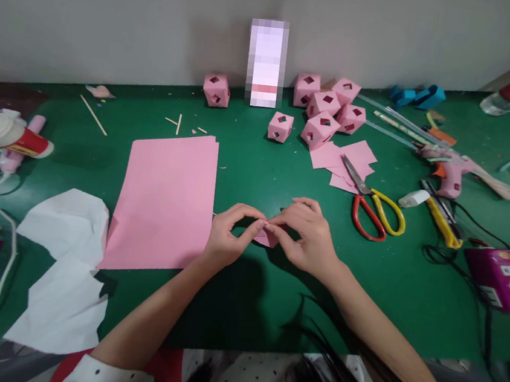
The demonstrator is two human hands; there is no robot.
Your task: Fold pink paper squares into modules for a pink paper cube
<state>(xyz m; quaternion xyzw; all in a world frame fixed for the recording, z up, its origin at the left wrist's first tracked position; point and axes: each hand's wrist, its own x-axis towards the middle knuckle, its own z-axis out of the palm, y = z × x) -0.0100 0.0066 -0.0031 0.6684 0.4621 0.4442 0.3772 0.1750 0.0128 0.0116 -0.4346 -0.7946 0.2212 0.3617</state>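
Observation:
My left hand (228, 237) and my right hand (305, 236) meet over the green table (257, 173), both pinched on a small folded pink paper piece (266, 238). Only a corner of that piece shows between the fingertips. A stack of large pink paper sheets (166, 200) lies just left of my left hand. Small pink paper squares (344, 161) lie beyond my right hand, with red and yellow scissors (374, 209) resting on them.
Several pink paper cubes (325, 110) sit by the back wall, one apart (216, 89). A pink glue gun (450, 175), a yellow knife (443, 220) and a purple power strip (501, 277) lie right. White paper scraps (62, 268) and a glue bottle (10, 135) lie left.

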